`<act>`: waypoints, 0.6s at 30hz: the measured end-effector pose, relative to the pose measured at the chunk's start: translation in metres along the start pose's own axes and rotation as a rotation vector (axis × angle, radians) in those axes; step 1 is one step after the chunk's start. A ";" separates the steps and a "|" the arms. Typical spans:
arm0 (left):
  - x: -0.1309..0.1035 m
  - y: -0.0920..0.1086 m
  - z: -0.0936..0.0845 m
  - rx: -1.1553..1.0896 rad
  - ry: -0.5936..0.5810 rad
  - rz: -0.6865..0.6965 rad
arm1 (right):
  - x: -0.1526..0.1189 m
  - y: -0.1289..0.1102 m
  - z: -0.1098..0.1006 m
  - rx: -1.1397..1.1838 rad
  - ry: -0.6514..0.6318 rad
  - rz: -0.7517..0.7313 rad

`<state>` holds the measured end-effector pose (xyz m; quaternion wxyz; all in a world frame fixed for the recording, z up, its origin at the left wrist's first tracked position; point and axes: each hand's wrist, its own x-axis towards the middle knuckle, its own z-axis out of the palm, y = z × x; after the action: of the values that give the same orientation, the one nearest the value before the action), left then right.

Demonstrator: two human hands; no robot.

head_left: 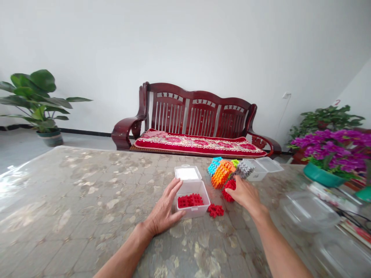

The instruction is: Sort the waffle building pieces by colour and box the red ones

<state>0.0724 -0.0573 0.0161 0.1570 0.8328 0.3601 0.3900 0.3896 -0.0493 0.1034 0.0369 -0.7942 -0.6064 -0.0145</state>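
A small clear plastic box (pixel 192 212) stands with its lid (pixel 187 173) flipped back, and flat red interlocking building pieces (pixel 189 200) lie inside. My left hand (pixel 165 206) holds the box from its left side, the thumb at the front corner and the fingers along the back-left edge. To the right, my right hand (pixel 245 193) has its thumb and fingers at a cluster of red building pieces (pixel 228 190); its fingertips are partly hidden. One loose red piece (pixel 215 211) lies on the table between box and hand. Orange (pixel 222 174), blue (pixel 214 166) and grey pieces (pixel 245 169) are bunched behind.
A second clear box (pixel 257 174) with an open lid is behind the grey pieces. Clear containers (pixel 310 210) and a teal pot of purple flowers (pixel 323 175) line the right side of the patterned table (pixel 87 216). A wooden bench (pixel 199 116) stands beyond.
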 end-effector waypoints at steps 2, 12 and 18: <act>0.000 0.000 0.000 0.001 -0.006 -0.001 | 0.001 0.000 0.003 0.002 -0.022 0.017; -0.001 -0.004 0.003 0.001 -0.010 0.015 | -0.003 0.011 0.001 0.112 0.056 -0.038; 0.000 0.000 -0.001 -0.008 -0.018 0.008 | -0.029 -0.023 -0.024 0.455 0.056 -0.296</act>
<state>0.0717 -0.0574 0.0166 0.1621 0.8371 0.3538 0.3845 0.3600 -0.0729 0.1262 0.2286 -0.6676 -0.7022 0.0950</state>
